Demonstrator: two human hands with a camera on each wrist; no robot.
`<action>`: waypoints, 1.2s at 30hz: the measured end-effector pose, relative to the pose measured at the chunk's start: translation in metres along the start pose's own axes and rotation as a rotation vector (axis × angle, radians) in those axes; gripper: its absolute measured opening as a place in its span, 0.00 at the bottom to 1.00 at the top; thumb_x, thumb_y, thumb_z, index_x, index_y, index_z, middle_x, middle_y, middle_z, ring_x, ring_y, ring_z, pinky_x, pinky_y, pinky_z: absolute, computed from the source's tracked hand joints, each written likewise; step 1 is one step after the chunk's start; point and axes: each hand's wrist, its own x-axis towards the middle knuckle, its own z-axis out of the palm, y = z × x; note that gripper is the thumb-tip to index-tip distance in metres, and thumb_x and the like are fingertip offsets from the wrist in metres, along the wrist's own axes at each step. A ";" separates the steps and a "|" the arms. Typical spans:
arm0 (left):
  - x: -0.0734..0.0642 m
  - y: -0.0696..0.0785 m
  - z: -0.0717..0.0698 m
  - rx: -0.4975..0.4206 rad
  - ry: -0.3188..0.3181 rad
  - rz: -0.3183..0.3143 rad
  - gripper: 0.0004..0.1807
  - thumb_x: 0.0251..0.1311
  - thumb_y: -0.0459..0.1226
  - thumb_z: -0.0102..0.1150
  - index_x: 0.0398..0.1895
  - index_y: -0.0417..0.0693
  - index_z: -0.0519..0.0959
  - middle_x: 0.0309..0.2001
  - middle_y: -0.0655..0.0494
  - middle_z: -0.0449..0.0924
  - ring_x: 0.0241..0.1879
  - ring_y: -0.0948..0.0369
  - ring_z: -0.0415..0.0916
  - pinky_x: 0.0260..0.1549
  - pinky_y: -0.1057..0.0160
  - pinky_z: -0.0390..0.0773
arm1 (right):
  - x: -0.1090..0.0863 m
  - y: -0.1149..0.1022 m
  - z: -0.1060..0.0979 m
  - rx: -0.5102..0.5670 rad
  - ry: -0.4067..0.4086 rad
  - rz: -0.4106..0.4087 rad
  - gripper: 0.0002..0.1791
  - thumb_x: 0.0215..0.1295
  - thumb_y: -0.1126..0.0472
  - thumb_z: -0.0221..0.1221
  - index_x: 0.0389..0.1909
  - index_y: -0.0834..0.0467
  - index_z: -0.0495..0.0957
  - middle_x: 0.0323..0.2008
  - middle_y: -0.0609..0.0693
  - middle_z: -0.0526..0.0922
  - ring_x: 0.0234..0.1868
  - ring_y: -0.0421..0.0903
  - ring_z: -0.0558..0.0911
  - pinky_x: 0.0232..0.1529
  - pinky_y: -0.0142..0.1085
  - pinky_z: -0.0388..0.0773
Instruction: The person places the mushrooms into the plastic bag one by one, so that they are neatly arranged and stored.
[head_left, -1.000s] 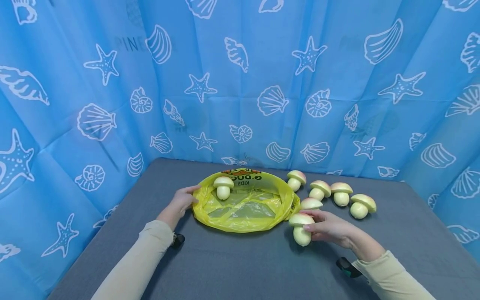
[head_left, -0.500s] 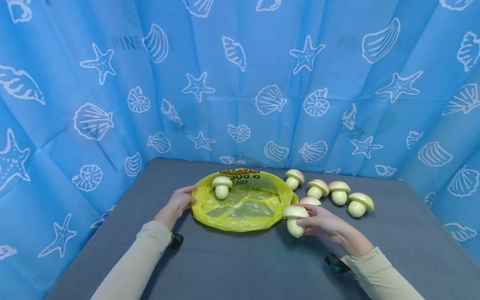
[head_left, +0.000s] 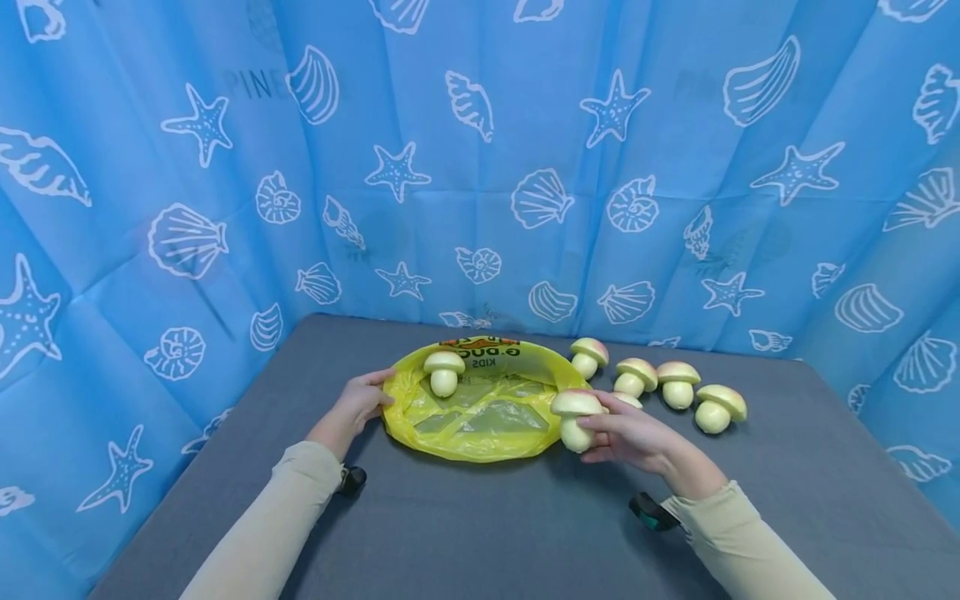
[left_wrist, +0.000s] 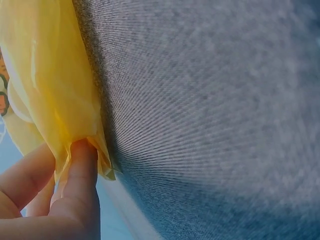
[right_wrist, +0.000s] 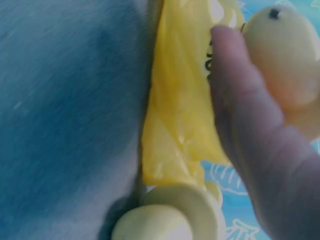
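Observation:
A yellow plastic bag (head_left: 480,446) lies with its mouth spread wide on the table, and one toy mushroom (head_left: 444,373) is inside near its left rim. My left hand (head_left: 358,408) pinches the bag's left edge; the left wrist view shows the fingers (left_wrist: 82,165) gathered on the yellow film. Held by the stem, another toy mushroom (head_left: 577,421) is in my right hand (head_left: 630,433) at the bag's right rim. In the right wrist view this mushroom (right_wrist: 282,55) shows its stem end beside a finger. A further mushroom is mostly hidden behind the right hand.
Several toy mushrooms stand right of the bag, among them one at the back (head_left: 589,358), one in the middle (head_left: 678,385) and one at the far right (head_left: 720,408). A grey cloth covers the table (head_left: 465,533). Behind hangs a blue shell-patterned curtain (head_left: 480,167).
My right hand has carried its mushroom left and away from me, from beside the bag to its right rim. The left hand stays at the bag's left edge.

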 end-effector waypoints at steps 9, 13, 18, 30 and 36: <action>-0.002 0.002 0.001 -0.001 0.007 -0.001 0.33 0.66 0.19 0.48 0.75 0.42 0.64 0.77 0.39 0.56 0.73 0.44 0.60 0.66 0.47 0.69 | 0.014 -0.010 0.014 0.030 0.093 0.043 0.30 0.77 0.59 0.50 0.70 0.68 0.51 0.40 0.46 0.82 0.40 0.40 0.83 0.45 0.38 0.83; -0.002 0.001 0.001 0.000 0.013 -0.001 0.33 0.66 0.19 0.48 0.75 0.43 0.64 0.77 0.39 0.56 0.72 0.45 0.60 0.65 0.48 0.70 | 0.020 -0.014 0.018 0.039 0.118 0.055 0.32 0.77 0.58 0.49 0.71 0.70 0.49 0.41 0.45 0.81 0.41 0.39 0.82 0.46 0.39 0.82; -0.001 0.000 0.001 -0.008 0.020 -0.015 0.33 0.66 0.20 0.48 0.75 0.43 0.64 0.77 0.40 0.56 0.72 0.46 0.61 0.66 0.48 0.70 | 0.027 -0.018 0.023 0.039 0.147 0.081 0.30 0.77 0.58 0.49 0.70 0.70 0.51 0.41 0.44 0.80 0.43 0.38 0.81 0.50 0.41 0.81; 0.000 0.001 0.001 0.000 0.025 -0.036 0.33 0.67 0.20 0.48 0.75 0.45 0.65 0.77 0.41 0.55 0.73 0.46 0.59 0.67 0.47 0.69 | 0.043 -0.025 0.031 0.068 0.215 0.110 0.07 0.76 0.63 0.51 0.46 0.61 0.74 0.33 0.43 0.79 0.34 0.37 0.77 0.49 0.41 0.79; -0.001 0.001 0.002 0.008 0.027 -0.027 0.33 0.67 0.20 0.48 0.75 0.44 0.64 0.77 0.41 0.56 0.73 0.45 0.59 0.67 0.47 0.69 | 0.053 -0.030 0.037 0.084 0.253 0.134 0.05 0.76 0.64 0.51 0.42 0.59 0.74 0.32 0.45 0.77 0.30 0.37 0.73 0.59 0.48 0.75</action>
